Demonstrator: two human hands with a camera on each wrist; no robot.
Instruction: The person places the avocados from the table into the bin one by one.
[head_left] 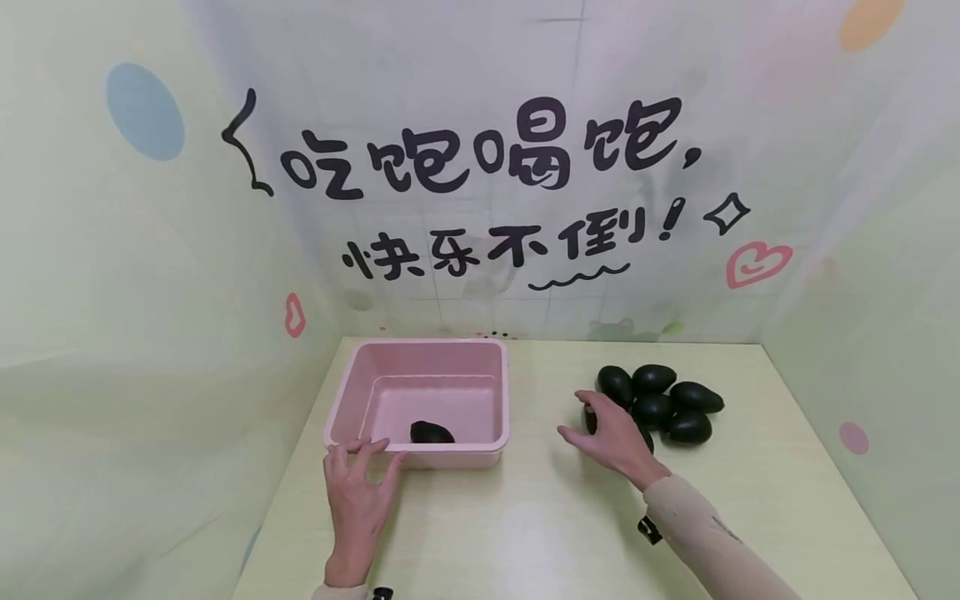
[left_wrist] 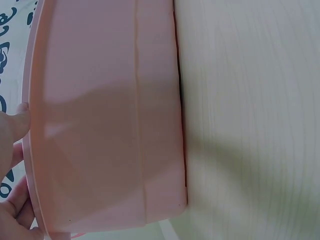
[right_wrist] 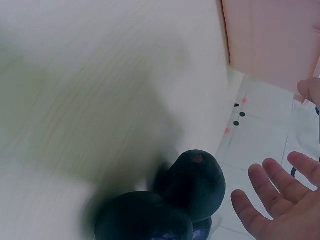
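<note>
My left hand holds the near rim of a pink plastic bin at its left corner. In the left wrist view, the fingertips lie along the rim of the bin. One dark avocado lies inside, partly hidden by the near wall. My right hand, thumb and fingers spread, hovers over the left side of a group of several dark avocados, partly covering two. From the right wrist, those fingers appear apart from the nearest avocado, with nothing between them.
The pale wooden table carries the bin at left and the avocados at right. Behind stands a white printed backdrop with black lettering, and similar cloth hangs along both sides.
</note>
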